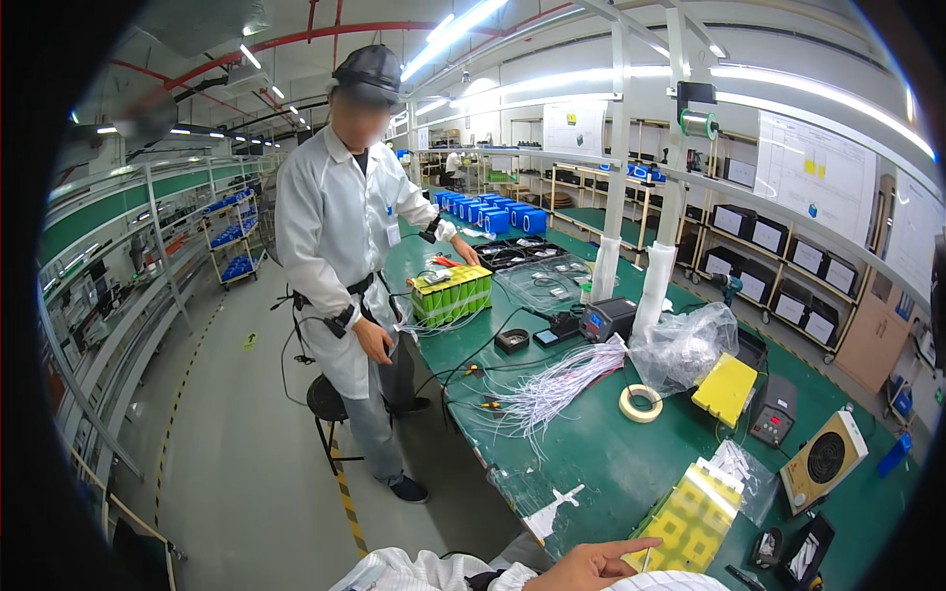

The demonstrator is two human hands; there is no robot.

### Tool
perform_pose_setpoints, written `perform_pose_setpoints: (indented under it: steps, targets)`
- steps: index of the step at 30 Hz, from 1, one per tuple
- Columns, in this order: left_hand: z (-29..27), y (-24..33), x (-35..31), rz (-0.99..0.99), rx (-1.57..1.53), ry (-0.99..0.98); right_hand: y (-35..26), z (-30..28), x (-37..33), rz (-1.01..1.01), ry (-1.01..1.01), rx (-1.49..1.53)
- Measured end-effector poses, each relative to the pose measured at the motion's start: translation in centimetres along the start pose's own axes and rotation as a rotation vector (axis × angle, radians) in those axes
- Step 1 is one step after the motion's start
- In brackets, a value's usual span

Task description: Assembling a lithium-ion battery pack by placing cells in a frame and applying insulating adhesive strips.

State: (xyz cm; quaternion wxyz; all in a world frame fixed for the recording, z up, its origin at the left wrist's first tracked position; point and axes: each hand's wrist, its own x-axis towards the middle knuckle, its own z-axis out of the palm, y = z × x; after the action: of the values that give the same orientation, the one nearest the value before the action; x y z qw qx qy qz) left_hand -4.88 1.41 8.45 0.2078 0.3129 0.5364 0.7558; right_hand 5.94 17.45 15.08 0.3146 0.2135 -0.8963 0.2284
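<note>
My left hand point(589, 566) reaches in at the lower edge with its index finger stretched out. Its fingertip is at the near left edge of a yellow battery pack point(692, 512), a block with pale square patches under a clear sheet. Below that fingertip a thin pale strip shows against the pack; I cannot make out what it is. The lower part of this hand is cut off by a white sleeve point(670, 582) on the right. My right hand itself is out of sight. Clear plastic film point(746, 478) lies against the pack's far side.
A co-worker in a white coat point(330, 212) stands beside a green battery pack point(451, 295). On the green bench point(576, 448) lie a bundle of white wires point(567, 384), a tape roll point(641, 403), another yellow pack point(724, 388), a soldering station point(774, 410) and a small fan point(826, 460).
</note>
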Motion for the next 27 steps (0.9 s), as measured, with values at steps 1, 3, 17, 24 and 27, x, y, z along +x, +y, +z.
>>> perform_pose_setpoints:
  steps: [1, 3, 17, 24, 27]
  targets:
    - [-0.1, -0.4, 0.1, 0.004, 0.002, -0.001, 0.1, 0.1, -0.1, 0.008, -0.004, 0.018]
    - [-0.2, -0.3, 0.4, -0.004, -0.05, -0.023, 0.4, 0.2, -0.3, -0.005, 0.002, 0.002]
    - [0.0, 0.1, -0.2, -0.149, -0.063, -0.021, 0.6, 0.2, -0.3, -0.009, -0.006, 0.083]
    - [-0.2, -1.3, -0.3, -0.107, -0.152, -0.061, 0.5, 0.1, -0.2, -0.004, -0.011, 0.074]
    - [0.3, 0.8, 0.0, -0.168, -0.119, -0.062, 0.5, -0.1, -0.2, 0.01, -0.018, 0.074]
